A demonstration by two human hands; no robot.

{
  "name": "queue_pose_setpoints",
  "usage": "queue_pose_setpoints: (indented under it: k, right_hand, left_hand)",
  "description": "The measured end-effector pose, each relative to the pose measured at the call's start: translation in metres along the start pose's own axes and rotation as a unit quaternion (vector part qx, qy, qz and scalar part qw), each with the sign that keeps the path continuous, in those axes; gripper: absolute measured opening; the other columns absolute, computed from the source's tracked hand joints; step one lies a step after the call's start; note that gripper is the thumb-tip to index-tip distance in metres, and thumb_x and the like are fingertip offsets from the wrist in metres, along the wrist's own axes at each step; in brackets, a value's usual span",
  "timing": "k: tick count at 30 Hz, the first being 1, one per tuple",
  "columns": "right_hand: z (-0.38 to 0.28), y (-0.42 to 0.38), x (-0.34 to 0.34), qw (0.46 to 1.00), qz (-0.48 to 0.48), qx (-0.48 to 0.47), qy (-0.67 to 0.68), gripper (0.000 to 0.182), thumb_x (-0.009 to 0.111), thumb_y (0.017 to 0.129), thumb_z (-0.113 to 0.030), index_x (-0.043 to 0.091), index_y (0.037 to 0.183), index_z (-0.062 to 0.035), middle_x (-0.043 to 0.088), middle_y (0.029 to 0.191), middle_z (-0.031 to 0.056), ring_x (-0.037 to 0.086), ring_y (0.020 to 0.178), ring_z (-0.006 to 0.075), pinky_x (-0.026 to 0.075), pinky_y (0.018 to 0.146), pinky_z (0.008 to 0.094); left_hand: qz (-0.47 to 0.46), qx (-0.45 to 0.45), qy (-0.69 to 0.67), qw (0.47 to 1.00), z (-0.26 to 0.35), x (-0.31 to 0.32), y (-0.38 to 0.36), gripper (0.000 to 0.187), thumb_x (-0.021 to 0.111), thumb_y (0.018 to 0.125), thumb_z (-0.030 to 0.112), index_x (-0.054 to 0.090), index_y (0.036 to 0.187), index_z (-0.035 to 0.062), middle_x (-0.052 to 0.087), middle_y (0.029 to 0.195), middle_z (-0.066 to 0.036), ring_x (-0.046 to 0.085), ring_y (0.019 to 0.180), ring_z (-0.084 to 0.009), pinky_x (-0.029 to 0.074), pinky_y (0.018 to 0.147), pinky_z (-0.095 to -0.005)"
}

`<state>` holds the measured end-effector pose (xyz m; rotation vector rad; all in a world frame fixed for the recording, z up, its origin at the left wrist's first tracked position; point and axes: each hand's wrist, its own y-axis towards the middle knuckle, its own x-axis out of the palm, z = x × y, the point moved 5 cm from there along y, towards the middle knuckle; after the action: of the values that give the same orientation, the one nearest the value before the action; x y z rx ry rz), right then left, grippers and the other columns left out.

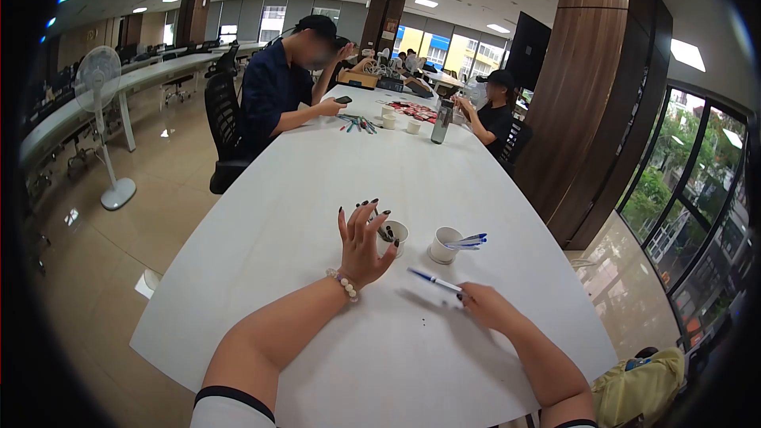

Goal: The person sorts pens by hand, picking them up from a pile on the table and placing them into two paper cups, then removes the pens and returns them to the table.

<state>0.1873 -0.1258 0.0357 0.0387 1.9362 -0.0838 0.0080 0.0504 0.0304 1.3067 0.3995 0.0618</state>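
Item, 1 left hand (366, 255): ours, raised beside the left cup (403, 244); fingers spread and loosely bent, thumb out to the side; we see nothing pinched in it, and cannot tell whether a fingertip touches the dark pens (387, 233) in that cup.

Item, 1 right hand (493, 307): ours, thumb and fingers pinched together on the near, white end of 1 blue-and-white pen (434, 279); the pen slants over the white table (261, 254), its blue end pointing away from us to the left, just below the 2 cups and apart from them; its shadow suggests it is lifted.

Item, 1 right cup (441, 252): upright, several blue pens (476, 242) leaning out over its right side.

Handling notes — our judgement only: a pinch at 1 end lets a slim barrel swivel, so we do well to keep it firm, with the wrist steady; the outer end wants watching, for it sweeps widest; light cups may tip if knocked, so we would keep knuckles and sleeves clear of the rims; the spread left fingers are best kept out of the pen's path.

Further along: 1 bottle (441, 123), upright; 1 loose group of pens (361, 124); 2 seated people, 1 at each side.
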Motion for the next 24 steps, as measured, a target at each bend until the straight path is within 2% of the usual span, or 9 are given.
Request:
queue_pose_setpoints:
  k: [2,5,8,12,14,17,19,22,24]
  right_hand:
    - [-0.001,-0.004,-0.031,0.990,0.094,0.039,0.098,0.033,0.045,0.092,-0.008,0.046,0.125,-0.0037,0.063,0.093,0.0152,0.061,0.090,0.0303,0.046,0.079,0.0381]
    - [0.001,-0.006,-0.062,0.972,0.206,0.059,0.095,0.026,0.048,0.091,-0.008,0.047,0.117,-0.0037,0.063,0.081,0.0155,0.062,0.078,0.0307,0.047,0.072,0.0377]
    - [-0.007,0.006,-0.080,0.977,0.168,0.127,-0.006,0.020,0.052,0.090,-0.009,0.048,0.109,-0.0037,0.064,0.081,0.0165,0.062,0.078,0.0328,0.047,0.070,0.0403]
    - [-0.023,0.029,-0.083,0.971,0.166,0.136,-0.102,0.017,0.056,0.088,-0.011,0.052,0.103,-0.0035,0.063,0.083,0.0167,0.062,0.079,0.0351,0.047,0.069,0.0432]
    - [-0.020,0.048,-0.078,0.955,0.249,0.040,-0.158,0.014,0.059,0.086,-0.012,0.055,0.097,-0.0037,0.060,0.087,0.0155,0.062,0.079,0.0348,0.049,0.068,0.0425]
    - [-0.026,0.061,-0.070,0.938,0.297,0.055,-0.170,0.012,0.061,0.084,-0.011,0.057,0.094,-0.0043,0.057,0.091,0.0146,0.062,0.079,0.0334,0.051,0.069,0.0407]
    - [-0.018,0.071,-0.060,0.933,0.294,0.080,-0.193,0.017,0.063,0.082,-0.012,0.058,0.097,-0.0062,0.056,0.095,0.0110,0.062,0.084,0.0281,0.052,0.070,0.0364]
    - [-0.015,0.074,-0.048,0.908,0.323,0.048,-0.261,0.032,0.067,0.079,-0.018,0.058,0.108,-0.0086,0.056,0.101,0.0077,0.061,0.090,0.0222,0.050,0.068,0.0335]
    - [-0.024,0.063,-0.050,0.858,0.420,-0.015,-0.295,0.047,0.069,0.076,-0.023,0.055,0.120,-0.0108,0.054,0.109,0.0055,0.059,0.088,0.0179,0.047,0.068,0.0310]
  left_hand:
    - [0.008,-0.011,0.000,1.000,0.001,0.001,0.000,0.057,0.063,0.076,0.026,0.038,0.125,0.0107,0.034,0.136,-0.015,0.030,0.129,-0.0349,0.009,0.106,-0.0642]
    - [-0.008,-0.004,0.001,1.000,0.004,0.003,0.000,0.058,0.062,0.077,0.027,0.037,0.127,0.0103,0.033,0.138,-0.015,0.029,0.131,-0.0346,0.007,0.106,-0.0652]
    - [-0.022,-0.011,-0.004,1.000,0.003,0.006,0.001,0.059,0.062,0.077,0.028,0.037,0.128,0.0106,0.032,0.139,-0.015,0.027,0.132,-0.0350,0.006,0.106,-0.0657]
    - [-0.014,-0.019,0.002,1.000,0.002,0.006,0.000,0.061,0.060,0.078,0.027,0.037,0.133,0.0131,0.031,0.143,-0.012,0.026,0.135,-0.0283,0.006,0.108,-0.0633]
    - [-0.016,-0.017,0.006,1.000,0.003,0.008,-0.001,0.062,0.060,0.078,0.027,0.036,0.133,0.0132,0.030,0.144,-0.012,0.026,0.136,-0.0283,0.005,0.108,-0.0635]
    - [-0.024,-0.025,0.025,0.999,0.001,0.009,0.001,0.063,0.060,0.078,0.029,0.036,0.134,0.0136,0.029,0.144,-0.013,0.023,0.137,-0.0295,0.005,0.108,-0.0634]
    - [-0.042,-0.052,0.025,0.997,-0.001,0.010,0.001,0.065,0.063,0.077,0.028,0.034,0.133,0.0119,0.027,0.144,-0.016,0.019,0.138,-0.0358,0.003,0.107,-0.0650]
    - [-0.051,-0.056,0.031,0.997,-0.005,0.015,-0.003,0.074,0.063,0.076,0.033,0.029,0.138,0.0099,0.025,0.146,-0.017,0.017,0.139,-0.0366,0.002,0.107,-0.0636]
    - [-0.048,-0.056,0.033,0.997,-0.007,0.017,-0.001,0.078,0.063,0.076,0.036,0.027,0.139,0.0090,0.023,0.147,-0.017,0.016,0.139,-0.0366,0.001,0.108,-0.0629]
